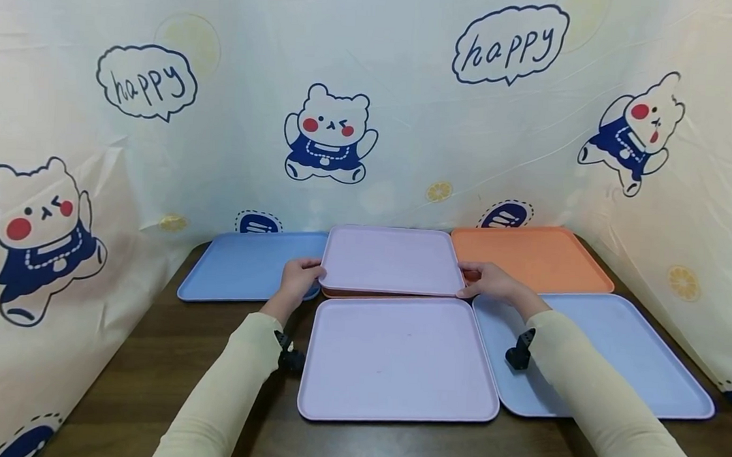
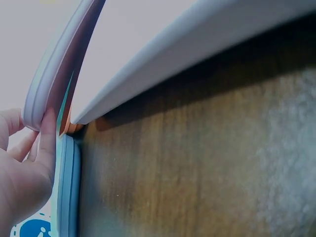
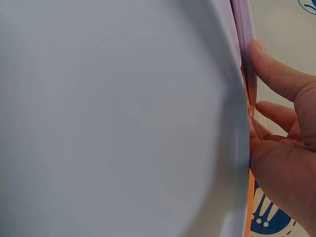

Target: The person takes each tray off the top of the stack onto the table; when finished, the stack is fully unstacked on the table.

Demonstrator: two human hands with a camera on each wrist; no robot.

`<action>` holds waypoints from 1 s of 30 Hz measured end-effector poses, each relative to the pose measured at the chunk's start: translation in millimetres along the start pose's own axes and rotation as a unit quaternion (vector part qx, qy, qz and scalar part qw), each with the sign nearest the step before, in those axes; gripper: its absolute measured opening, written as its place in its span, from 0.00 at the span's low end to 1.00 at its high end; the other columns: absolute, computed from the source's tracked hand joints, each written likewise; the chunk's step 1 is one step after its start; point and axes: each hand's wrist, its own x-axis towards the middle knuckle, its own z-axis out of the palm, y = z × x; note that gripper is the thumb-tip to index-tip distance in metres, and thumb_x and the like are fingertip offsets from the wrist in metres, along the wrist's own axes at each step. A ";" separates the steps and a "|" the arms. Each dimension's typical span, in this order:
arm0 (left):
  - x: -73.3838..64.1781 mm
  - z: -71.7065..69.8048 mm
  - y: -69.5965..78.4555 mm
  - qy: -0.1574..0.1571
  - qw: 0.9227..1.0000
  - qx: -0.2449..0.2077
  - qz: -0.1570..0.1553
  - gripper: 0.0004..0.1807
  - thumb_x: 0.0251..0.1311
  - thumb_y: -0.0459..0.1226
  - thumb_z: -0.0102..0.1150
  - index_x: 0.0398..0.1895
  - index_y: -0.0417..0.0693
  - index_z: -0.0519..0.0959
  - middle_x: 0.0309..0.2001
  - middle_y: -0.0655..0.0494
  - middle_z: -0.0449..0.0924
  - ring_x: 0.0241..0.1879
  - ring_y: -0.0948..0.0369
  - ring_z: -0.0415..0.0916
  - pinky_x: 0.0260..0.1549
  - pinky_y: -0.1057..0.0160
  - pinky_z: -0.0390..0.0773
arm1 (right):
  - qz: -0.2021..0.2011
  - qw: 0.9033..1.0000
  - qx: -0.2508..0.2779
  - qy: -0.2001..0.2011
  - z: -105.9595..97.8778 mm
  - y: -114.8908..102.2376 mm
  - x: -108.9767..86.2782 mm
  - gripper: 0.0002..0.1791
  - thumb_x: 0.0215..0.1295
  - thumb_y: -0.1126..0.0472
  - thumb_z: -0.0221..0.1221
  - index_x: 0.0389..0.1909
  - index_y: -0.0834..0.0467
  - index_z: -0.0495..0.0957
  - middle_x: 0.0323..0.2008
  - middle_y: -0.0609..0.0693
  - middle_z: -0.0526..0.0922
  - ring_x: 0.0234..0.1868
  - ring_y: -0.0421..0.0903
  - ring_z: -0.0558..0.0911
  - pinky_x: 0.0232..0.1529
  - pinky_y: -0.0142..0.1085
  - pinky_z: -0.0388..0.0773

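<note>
At the back middle of the table, a lilac tray [image 1: 392, 260] is held between both hands. My left hand [image 1: 299, 277] grips its left edge; in the left wrist view, fingers and thumb stand on either side of the tray's rim [image 2: 35, 106]. On the other side, my right hand [image 1: 492, 282] holds the right edge near the front corner, with the thumb against the rim in the right wrist view. A brown-orange rim [image 1: 369, 295] shows just below the held tray's front edge. Nearer to me lies a second lilac tray [image 1: 399, 366], flat on the table.
A blue tray [image 1: 241, 267] lies at the back left and an orange tray [image 1: 524, 259] at the back right. Under my right forearm is a pale blue tray [image 1: 630, 356]. A printed cloth [image 1: 407, 121] hangs behind the dark wooden table [image 1: 151, 369].
</note>
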 end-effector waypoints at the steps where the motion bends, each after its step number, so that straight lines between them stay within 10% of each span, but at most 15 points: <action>1: 0.1 -0.3 0.2 0.000 1.000 -0.004 -0.002 0.20 0.64 0.33 0.58 0.58 0.37 0.76 0.56 0.41 0.76 0.50 0.50 0.75 0.50 0.55 0.78 | 0.000 1.000 0.001 0.000 0.1 -0.1 0.0 0.48 0.55 0.56 0.71 0.74 0.59 0.56 0.67 0.64 0.64 0.65 0.60 0.64 0.66 0.56 0.60; 21: -12.3 -23.2 -1.1 0.042 0.993 -0.099 -0.044 0.22 0.66 0.31 0.54 0.63 0.37 0.72 0.61 0.42 0.72 0.46 0.54 0.74 0.35 0.65 0.80 | -0.010 1.000 -0.018 0.004 3.3 2.4 2.4 0.44 0.58 0.64 0.69 0.72 0.65 0.58 0.66 0.66 0.65 0.64 0.61 0.66 0.64 0.53 0.65; 30: -25.0 -49.9 -5.9 0.064 0.987 -0.122 -0.082 0.23 0.70 0.36 0.53 0.67 0.45 0.71 0.64 0.48 0.69 0.52 0.53 0.71 0.46 0.63 0.76 | -0.006 1.000 -0.021 0.012 4.9 -0.4 0.0 0.42 0.58 0.66 0.68 0.72 0.65 0.58 0.66 0.66 0.66 0.63 0.60 0.67 0.64 0.53 0.65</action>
